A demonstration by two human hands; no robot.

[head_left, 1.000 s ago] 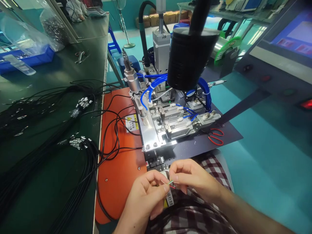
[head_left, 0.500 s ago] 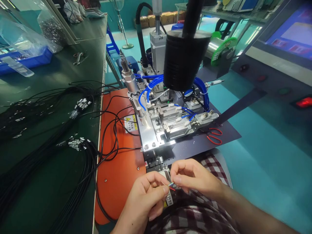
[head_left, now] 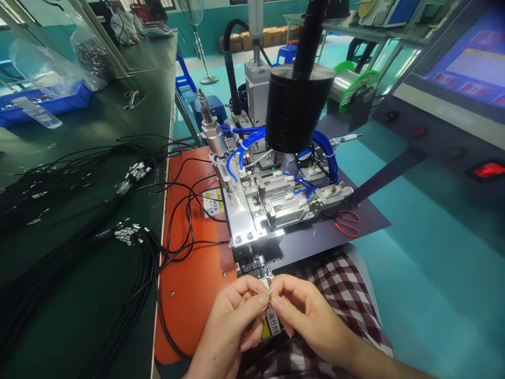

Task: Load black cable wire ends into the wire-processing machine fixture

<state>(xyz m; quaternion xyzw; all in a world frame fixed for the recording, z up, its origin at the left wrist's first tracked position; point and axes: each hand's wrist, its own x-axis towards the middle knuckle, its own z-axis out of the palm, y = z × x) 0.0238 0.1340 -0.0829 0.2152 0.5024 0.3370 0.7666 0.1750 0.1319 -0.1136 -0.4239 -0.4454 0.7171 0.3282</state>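
My left hand [head_left: 232,321] and my right hand [head_left: 303,316] meet low in the view, over my checked lap. Both pinch the thin bare wire ends [head_left: 267,292] of a black cable [head_left: 165,326] between thumb and forefinger. The fingertips nearly touch. A small labelled box [head_left: 273,322] sits just under the fingers. Ahead stands a metal fixture [head_left: 272,202] with blue air hoses on a silver plate.
An orange mat [head_left: 193,273] lies left of the fixture with black cables looped over it. Bundles of black cables with metal ends [head_left: 126,231] cover the green bench. Red scissors [head_left: 347,221] lie right of the fixture. A black cylinder [head_left: 295,108] hangs overhead.
My right hand has moved left and down, closing on my left hand. The coloured wire tips seen before are now hidden between the fingertips. The view has shifted slightly.
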